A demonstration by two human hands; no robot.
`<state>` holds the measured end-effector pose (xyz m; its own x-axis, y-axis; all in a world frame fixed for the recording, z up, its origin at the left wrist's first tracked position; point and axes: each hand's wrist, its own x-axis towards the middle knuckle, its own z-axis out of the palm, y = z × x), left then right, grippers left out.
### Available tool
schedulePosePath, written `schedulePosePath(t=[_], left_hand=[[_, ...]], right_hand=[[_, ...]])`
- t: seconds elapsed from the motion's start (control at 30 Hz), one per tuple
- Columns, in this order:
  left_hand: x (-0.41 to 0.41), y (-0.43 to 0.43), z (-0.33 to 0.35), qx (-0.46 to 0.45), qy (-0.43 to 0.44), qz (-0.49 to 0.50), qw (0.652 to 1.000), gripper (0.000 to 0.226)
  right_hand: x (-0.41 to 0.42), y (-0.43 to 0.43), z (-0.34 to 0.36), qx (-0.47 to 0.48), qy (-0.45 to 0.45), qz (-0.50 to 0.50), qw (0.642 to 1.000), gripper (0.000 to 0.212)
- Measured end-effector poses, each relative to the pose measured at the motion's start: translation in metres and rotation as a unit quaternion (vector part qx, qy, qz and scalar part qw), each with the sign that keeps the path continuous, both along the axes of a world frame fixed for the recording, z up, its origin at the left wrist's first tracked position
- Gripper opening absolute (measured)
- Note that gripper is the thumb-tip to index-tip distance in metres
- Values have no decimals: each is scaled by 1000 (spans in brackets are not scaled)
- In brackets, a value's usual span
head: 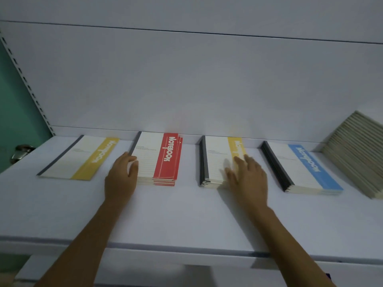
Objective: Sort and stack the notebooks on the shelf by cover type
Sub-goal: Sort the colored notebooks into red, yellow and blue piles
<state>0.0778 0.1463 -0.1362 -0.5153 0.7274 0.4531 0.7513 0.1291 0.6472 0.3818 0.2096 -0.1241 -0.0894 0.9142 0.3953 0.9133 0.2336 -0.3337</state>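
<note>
The left hand point(122, 175) grips the near left corner of the red stack point(163, 160), thumb on the cover. The right hand point(246, 175), blurred, lies with fingers spread flat on the yellow stack point(215, 160). Both piles sit toward the back edge of the shelf point(186, 220). The step looks like squaring them, so he or she should press lightly and nudge the spines flush, as the red covers fan out. A single yellow notebook point(83, 158) near the left end probably joins the yellow stack.

On the shelf point(186, 214), left to right: a single notebook point(78, 160), the left stack point(157, 160), middle stack point(215, 162), right stack point(300, 168). A leaning pile point(356, 154) stands rightmost.
</note>
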Motion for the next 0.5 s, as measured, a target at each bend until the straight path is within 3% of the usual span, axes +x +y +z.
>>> schedulePosePath(t=[0.13,0.27,0.5], left_hand=[[0,2,1,-18,-42,22,999,39],[-1,3,1,-41,-58,42,997,51],[-1,3,0,-38,-48,13,998,49]], right_hand=[[-15,-15,-11,-1,-9,97,995,57],[-15,-13,-23,3,-62,104,993,60],[-16,-15,-17,12,-30,108,994,63]])
